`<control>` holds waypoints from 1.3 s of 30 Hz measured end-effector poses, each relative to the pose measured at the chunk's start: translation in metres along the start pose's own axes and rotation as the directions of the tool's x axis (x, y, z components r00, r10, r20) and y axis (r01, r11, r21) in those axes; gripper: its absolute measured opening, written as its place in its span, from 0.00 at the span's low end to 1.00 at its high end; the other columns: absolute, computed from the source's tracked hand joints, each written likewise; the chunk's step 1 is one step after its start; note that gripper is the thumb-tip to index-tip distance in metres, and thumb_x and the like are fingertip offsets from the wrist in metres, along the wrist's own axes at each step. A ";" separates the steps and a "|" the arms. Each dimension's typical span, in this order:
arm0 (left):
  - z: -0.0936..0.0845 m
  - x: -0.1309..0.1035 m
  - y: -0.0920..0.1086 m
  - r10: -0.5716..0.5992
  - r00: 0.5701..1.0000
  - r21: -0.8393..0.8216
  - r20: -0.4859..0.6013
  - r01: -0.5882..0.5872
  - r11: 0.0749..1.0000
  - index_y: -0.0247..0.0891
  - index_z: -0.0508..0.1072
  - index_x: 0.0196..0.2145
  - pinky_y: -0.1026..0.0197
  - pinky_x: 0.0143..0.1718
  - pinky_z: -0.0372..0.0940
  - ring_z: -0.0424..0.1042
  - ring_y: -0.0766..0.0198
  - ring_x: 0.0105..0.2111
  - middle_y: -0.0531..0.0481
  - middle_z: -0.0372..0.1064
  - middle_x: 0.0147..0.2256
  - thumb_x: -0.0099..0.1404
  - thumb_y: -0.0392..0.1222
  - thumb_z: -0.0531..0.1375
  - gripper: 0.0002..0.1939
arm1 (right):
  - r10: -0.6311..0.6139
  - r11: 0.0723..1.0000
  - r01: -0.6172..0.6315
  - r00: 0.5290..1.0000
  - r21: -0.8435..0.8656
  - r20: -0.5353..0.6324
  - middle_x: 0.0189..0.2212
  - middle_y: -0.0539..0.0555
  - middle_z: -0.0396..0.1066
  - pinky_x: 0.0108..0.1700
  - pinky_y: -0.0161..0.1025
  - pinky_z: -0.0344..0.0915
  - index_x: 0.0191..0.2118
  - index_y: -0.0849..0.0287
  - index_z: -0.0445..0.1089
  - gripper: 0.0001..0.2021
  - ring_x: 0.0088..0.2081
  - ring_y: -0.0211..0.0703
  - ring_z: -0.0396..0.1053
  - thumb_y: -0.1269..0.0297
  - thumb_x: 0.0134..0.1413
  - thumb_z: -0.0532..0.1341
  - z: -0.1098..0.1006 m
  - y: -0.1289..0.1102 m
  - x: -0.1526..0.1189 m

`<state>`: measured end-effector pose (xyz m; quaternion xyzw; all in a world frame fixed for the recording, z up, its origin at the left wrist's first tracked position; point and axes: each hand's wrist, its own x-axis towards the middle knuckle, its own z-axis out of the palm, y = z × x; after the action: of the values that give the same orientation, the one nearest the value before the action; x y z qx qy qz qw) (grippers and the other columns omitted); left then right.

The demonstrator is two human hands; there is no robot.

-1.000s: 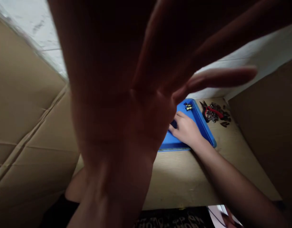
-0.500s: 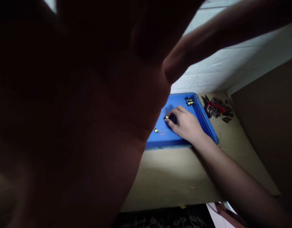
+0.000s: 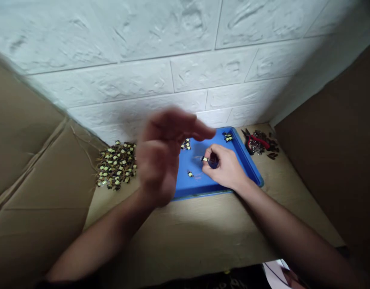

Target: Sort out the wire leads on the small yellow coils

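Head view: the left hand (image 3: 159,160) has dropped away from the lens, while the right hand (image 3: 225,166) pinches a yellow-and-black part (image 3: 205,159).
Half a second ago the left palm covered much of the view; now the hand is raised, blurred, beside the right one, half open with fingers bent toward the right, and whether it holds anything cannot be told; its retreat uncovers the pile of parts (image 3: 117,164) to its left. The right hand keeps its place above the blue tray (image 3: 209,187), forearm slanting in from the lower right, thumb and fingertips closed on the part, whose thin wires point left; a loose part (image 3: 190,174) lies left of and nearer than its fingertips.
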<state>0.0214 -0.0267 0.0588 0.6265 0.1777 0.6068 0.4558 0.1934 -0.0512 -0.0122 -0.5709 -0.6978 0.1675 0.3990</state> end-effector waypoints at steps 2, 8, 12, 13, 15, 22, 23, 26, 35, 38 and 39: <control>-0.002 -0.002 -0.021 -0.095 0.995 0.034 0.020 0.095 0.995 0.41 0.72 0.47 0.56 0.47 0.68 0.73 0.60 0.42 0.49 0.73 0.40 0.73 0.51 0.56 0.13 | 0.012 0.977 -0.004 0.999 0.215 -0.039 0.28 0.48 0.68 0.34 0.38 0.62 0.32 0.56 0.66 0.08 0.30 0.41 0.66 0.74 0.46 0.63 0.001 -0.004 -0.003; -0.015 -0.029 -0.068 -0.575 0.795 0.256 0.195 0.525 0.812 0.38 0.68 0.56 0.58 0.41 0.67 0.69 0.56 0.47 0.41 0.68 0.51 0.72 0.52 0.55 0.20 | 0.086 0.779 0.001 0.990 0.628 -0.109 0.31 0.49 0.68 0.37 0.40 0.65 0.44 0.56 0.68 0.16 0.31 0.40 0.65 0.73 0.49 0.68 0.009 -0.006 -0.006; -0.016 -0.037 -0.066 -0.644 0.713 0.113 0.278 0.642 0.758 0.42 0.63 0.59 0.58 0.39 0.68 0.69 0.56 0.49 0.41 0.66 0.54 0.73 0.58 0.50 0.25 | 0.141 0.723 -0.032 0.985 0.690 -0.102 0.31 0.49 0.69 0.38 0.40 0.64 0.47 0.55 0.68 0.19 0.32 0.39 0.64 0.72 0.50 0.69 0.011 -0.004 -0.003; -0.016 -0.038 -0.064 -0.636 0.719 0.106 0.280 0.636 0.765 0.41 0.64 0.58 0.58 0.40 0.68 0.69 0.56 0.48 0.41 0.67 0.53 0.72 0.57 0.52 0.24 | 0.150 0.718 -0.045 0.984 0.695 -0.091 0.32 0.49 0.69 0.38 0.40 0.64 0.48 0.55 0.68 0.19 0.32 0.39 0.64 0.72 0.50 0.69 0.010 -0.003 -0.002; -0.016 -0.037 -0.060 -0.590 0.770 0.155 0.243 0.570 0.807 0.39 0.68 0.54 0.59 0.42 0.66 0.70 0.58 0.47 0.43 0.70 0.49 0.69 0.52 0.60 0.21 | 0.156 0.714 -0.058 0.985 0.698 -0.077 0.32 0.49 0.69 0.39 0.41 0.64 0.48 0.55 0.68 0.18 0.32 0.39 0.65 0.71 0.51 0.70 0.010 -0.003 -0.003; -0.018 -0.033 -0.058 -0.505 0.848 0.188 0.162 0.476 0.859 0.37 0.73 0.41 0.65 0.35 0.65 0.71 0.65 0.37 0.49 0.72 0.38 0.67 0.42 0.62 0.07 | 0.127 0.810 -0.063 0.989 0.583 -0.070 0.31 0.49 0.70 0.40 0.43 0.65 0.46 0.55 0.70 0.15 0.33 0.41 0.66 0.69 0.53 0.69 0.010 -0.003 -0.006; -0.018 -0.033 -0.058 -0.499 0.852 0.171 0.159 0.474 0.863 0.37 0.73 0.41 0.65 0.34 0.65 0.71 0.65 0.36 0.49 0.72 0.38 0.67 0.42 0.62 0.07 | 0.109 0.826 -0.055 0.992 0.560 -0.063 0.31 0.49 0.69 0.40 0.43 0.65 0.47 0.55 0.70 0.16 0.34 0.42 0.66 0.69 0.52 0.69 0.010 -0.003 -0.007; -0.018 -0.034 -0.059 -0.475 0.867 0.115 0.150 0.462 0.879 0.38 0.72 0.40 0.64 0.37 0.69 0.74 0.65 0.38 0.48 0.74 0.40 0.67 0.40 0.62 0.05 | 0.040 0.857 -0.014 0.998 0.515 -0.038 0.34 0.50 0.67 0.44 0.45 0.65 0.55 0.54 0.66 0.24 0.37 0.44 0.67 0.67 0.53 0.70 0.007 -0.005 -0.008; -0.025 -0.031 -0.063 -0.002 0.973 0.529 0.232 -0.124 0.839 0.39 0.75 0.39 0.64 0.36 0.71 0.75 0.67 0.32 0.50 0.77 0.36 0.61 0.35 0.68 0.09 | 0.147 0.698 -0.099 0.989 0.709 -0.007 0.33 0.54 0.69 0.41 0.44 0.62 0.41 0.58 0.74 0.21 0.36 0.46 0.66 0.48 0.69 0.51 0.004 0.007 -0.004; -0.026 -0.027 -0.060 0.090 0.960 0.572 0.267 -0.233 0.786 0.40 0.75 0.37 0.61 0.41 0.72 0.76 0.65 0.38 0.49 0.76 0.38 0.63 0.33 0.67 0.06 | 0.131 0.647 -0.123 0.990 0.752 0.050 0.30 0.55 0.71 0.40 0.44 0.62 0.37 0.59 0.75 0.28 0.34 0.46 0.67 0.44 0.69 0.46 0.004 0.009 -0.002; -0.026 -0.027 -0.060 0.091 0.960 0.589 0.266 -0.236 0.773 0.40 0.75 0.37 0.60 0.41 0.72 0.76 0.64 0.39 0.49 0.76 0.38 0.63 0.33 0.66 0.06 | 0.106 0.654 -0.122 0.992 0.747 0.069 0.31 0.55 0.72 0.40 0.44 0.62 0.37 0.59 0.75 0.28 0.35 0.46 0.67 0.43 0.68 0.48 0.004 0.009 -0.001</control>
<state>0.0114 -0.0072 -0.0084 0.8175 0.2578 0.4791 0.1889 0.1964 -0.0492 -0.0209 -0.3971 -0.5336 0.4697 0.5804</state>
